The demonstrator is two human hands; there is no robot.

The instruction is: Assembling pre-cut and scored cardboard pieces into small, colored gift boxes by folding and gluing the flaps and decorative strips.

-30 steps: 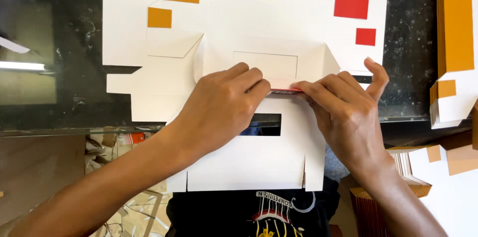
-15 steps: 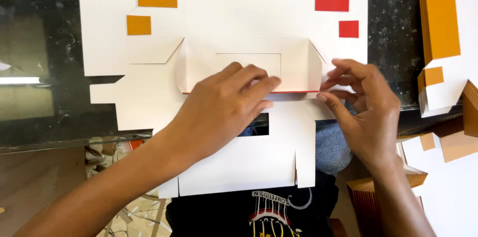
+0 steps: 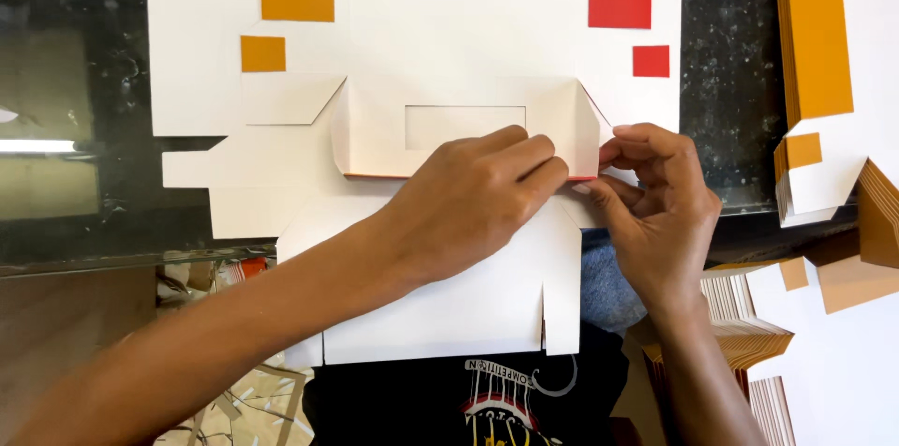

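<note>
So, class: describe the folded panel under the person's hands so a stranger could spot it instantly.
Start at the dark counter, then the white card sheet covering it. The folded panel lies mid-sheet beneath the left hand; it alone has a rectangular window.
</note>
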